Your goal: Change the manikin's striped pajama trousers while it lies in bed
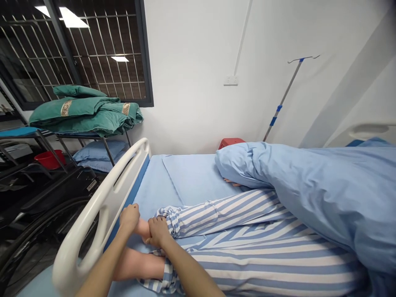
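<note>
Left hand and right hand are both closed around that bare ankle, so you've got a proper grip, right by the cuff of the blue-striped pajama trousers. Other bare shin lies just below your hands on the blue bed sheet, close to the white side rail. Blue duvet covers the rest of the lying person.

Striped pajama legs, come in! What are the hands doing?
Left hand and right hand on bare ankle, by striped pajama cuff. Other bare leg below. White bed rail close beside.
</note>
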Demonstrator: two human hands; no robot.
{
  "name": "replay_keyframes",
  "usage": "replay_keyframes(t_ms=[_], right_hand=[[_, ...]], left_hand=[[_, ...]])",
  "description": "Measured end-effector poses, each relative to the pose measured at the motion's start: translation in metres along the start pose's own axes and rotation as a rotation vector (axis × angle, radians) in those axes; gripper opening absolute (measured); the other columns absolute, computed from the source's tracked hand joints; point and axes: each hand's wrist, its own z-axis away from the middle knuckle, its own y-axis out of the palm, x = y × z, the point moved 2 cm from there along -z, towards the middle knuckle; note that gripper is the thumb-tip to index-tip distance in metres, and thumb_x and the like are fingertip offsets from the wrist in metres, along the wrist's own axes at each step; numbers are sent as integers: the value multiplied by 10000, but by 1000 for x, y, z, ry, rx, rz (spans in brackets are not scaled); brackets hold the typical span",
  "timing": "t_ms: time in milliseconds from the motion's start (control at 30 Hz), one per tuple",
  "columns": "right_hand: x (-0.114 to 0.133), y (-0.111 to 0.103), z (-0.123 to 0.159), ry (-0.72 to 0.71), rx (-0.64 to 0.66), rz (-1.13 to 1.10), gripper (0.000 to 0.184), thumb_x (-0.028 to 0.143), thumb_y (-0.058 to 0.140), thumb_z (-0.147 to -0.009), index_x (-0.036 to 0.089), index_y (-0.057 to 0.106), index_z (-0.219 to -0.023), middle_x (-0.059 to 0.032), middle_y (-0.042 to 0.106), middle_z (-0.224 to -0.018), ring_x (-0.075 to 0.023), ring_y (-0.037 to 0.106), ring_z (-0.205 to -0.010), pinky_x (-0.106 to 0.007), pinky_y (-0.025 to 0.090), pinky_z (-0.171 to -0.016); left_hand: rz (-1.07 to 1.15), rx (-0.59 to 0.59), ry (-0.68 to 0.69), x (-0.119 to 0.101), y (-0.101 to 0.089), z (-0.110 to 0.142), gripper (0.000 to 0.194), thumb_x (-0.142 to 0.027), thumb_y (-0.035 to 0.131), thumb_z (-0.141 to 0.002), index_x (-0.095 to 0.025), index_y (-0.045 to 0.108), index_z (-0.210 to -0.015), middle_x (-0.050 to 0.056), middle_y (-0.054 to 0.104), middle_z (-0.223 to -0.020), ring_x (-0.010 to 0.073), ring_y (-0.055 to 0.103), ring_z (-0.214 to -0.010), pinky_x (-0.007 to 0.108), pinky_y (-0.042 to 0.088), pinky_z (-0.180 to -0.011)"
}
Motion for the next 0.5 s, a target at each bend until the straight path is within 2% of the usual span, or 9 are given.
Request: replay_keyframes(t_ms=[200,333,433,500], right_hand=[[1,-1,0,8,5,-9,685,468,762,-564,143,520,-1116,-147,593,-1116,-318,531,-1046,-445,374,-917],[2,-3,2,15,7,-16,708,460,777,-550,134,524,-1125,-148,592,-1124,-320,528,-1060,-443,368,-938],[3,-6,5,13,1,-19,691,441,775,-560,132,529,-1127,-146,591,-1128,-321,525,-1063,-446,370,-945],[3,-8,7,12,-2,-18,674,426,772,-564,128,536,-1119,-142,595,-1119,-320,529,-1054,-443,373,-946]], left_hand=[[46,-14,-9,5,4,5,372,-113,243,-877,-84,595,-996,170,669,-1012,231,645,-939,308,458,-776],[49,-19,24,10,0,20,356,-206,255,-917,-103,574,-1034,142,666,-1048,201,630,-980,268,449,-792],[15,-26,39,11,-7,34,379,-247,243,-923,-107,565,-1064,157,658,-1052,240,637,-960,332,463,-794],[-23,-30,53,9,-13,41,394,-217,231,-914,-92,565,-1083,183,653,-1039,280,642,-940,392,472,-783]])
